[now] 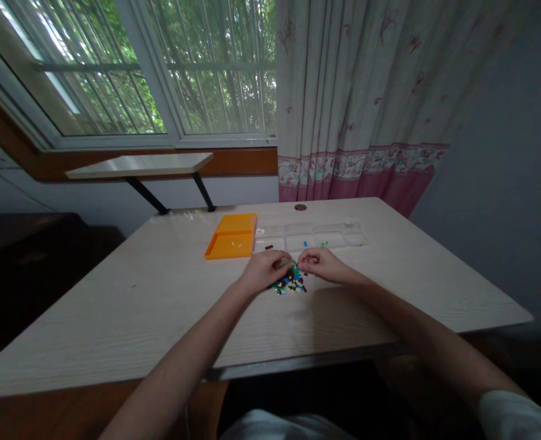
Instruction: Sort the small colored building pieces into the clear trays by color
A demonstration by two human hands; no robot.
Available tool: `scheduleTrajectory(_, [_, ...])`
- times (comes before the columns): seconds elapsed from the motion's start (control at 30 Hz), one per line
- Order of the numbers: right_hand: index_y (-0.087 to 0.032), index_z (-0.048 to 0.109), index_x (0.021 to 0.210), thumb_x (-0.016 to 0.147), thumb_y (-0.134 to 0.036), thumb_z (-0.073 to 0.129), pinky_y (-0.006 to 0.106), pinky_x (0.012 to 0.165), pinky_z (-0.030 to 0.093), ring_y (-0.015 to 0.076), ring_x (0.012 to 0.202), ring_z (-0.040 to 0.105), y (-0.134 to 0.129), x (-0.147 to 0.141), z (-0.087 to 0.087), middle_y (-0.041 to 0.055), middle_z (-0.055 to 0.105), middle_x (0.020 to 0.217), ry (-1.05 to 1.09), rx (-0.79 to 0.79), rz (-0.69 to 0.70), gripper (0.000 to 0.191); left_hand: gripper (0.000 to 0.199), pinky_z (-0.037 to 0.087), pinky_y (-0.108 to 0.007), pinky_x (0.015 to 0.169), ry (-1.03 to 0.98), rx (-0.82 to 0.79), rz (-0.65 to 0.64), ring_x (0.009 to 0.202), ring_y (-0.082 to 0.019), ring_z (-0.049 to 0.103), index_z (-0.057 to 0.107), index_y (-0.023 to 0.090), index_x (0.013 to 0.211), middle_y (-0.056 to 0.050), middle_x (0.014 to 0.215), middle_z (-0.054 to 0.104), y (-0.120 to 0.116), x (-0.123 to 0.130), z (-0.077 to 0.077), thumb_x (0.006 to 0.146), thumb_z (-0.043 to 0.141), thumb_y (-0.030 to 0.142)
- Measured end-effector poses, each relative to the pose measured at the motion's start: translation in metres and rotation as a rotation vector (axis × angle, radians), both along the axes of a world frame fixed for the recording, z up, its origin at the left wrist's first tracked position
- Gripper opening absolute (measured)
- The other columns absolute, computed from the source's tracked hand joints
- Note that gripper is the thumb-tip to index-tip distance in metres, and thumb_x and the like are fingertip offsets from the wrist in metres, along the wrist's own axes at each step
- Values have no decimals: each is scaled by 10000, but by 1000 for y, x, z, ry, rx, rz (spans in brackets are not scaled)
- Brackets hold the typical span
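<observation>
Right hand [324, 264]: fingertips drawn close together by the pile; at that blur I couldn't tell whether they held a piece.
Left hand [265, 269]: arched at the pile's left side, its hold hidden.
Pile [291, 283]: small brown, blue, green and pale bits lay loosely between my hands.
See-through tray [298, 230]: rectangular compartments stood just beyond.
Orange case [225, 245]: straight-rimmed, it lay open beside the tray.
Tabletop [160, 299]: wood grain ran wide on both sides to straight edges.

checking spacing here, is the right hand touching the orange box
Apart: the head view shows a wide sideways gap between the right hand and the orange box.
</observation>
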State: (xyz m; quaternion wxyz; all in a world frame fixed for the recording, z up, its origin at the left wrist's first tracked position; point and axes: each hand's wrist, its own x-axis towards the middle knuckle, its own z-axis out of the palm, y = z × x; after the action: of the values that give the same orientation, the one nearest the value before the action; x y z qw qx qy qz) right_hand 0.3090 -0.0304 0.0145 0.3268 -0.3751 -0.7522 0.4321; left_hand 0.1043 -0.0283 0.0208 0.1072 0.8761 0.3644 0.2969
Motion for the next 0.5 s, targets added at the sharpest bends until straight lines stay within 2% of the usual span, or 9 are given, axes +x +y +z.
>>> scheduleTrajectory(0.2, [-126, 591, 791, 705, -478, 583, 165, 407, 292, 52, 470, 397, 1, -4, -4, -31, 498, 589, 59, -123, -23, 362, 195, 343, -178, 525, -57, -24, -40, 550, -83, 470, 636, 168, 890, 7, 635, 572, -4, 4, 0, 788, 542, 305])
scheduleTrajectory(0.5, [-131, 586, 773, 689, -482, 600, 153, 389, 300, 45, 458, 399, 4, -4, -8, -35, 488, 574, 90, -153, 0, 362, 166, 354, -180, 533, -74, -43, -77, 558, -85, 479, 647, 163, 861, -10, 661, 604, -5, 5, 2, 795, 538, 270])
